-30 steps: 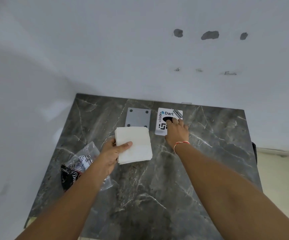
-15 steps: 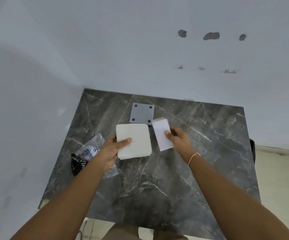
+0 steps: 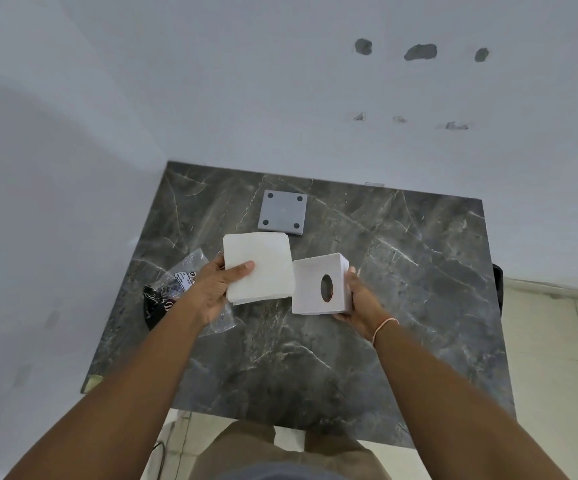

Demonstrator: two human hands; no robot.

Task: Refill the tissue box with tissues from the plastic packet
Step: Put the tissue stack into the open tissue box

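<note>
My left hand [image 3: 216, 287] grips a stack of white tissues [image 3: 259, 268] by its left edge, thumb on top, above the dark marble table [image 3: 402, 271]. Right beside the stack, my right hand [image 3: 358, 299] holds a white square tissue box [image 3: 318, 284] lifted off the table, its inner face with an oval hole turned towards me. The box nearly touches the stack's right edge. The emptied clear plastic packet [image 3: 180, 282] with a black printed end lies on the table under my left wrist.
A grey square plate with four dark dots [image 3: 282, 212] lies flat behind the tissues. White walls close in the table's back and left sides. Tiled floor shows to the right, and my trousers at the table's near edge.
My right hand picked the box off the table at the back, pulled it towards me and turned it over, so the holed face now shows. The left hand kept holding the tissues.
</note>
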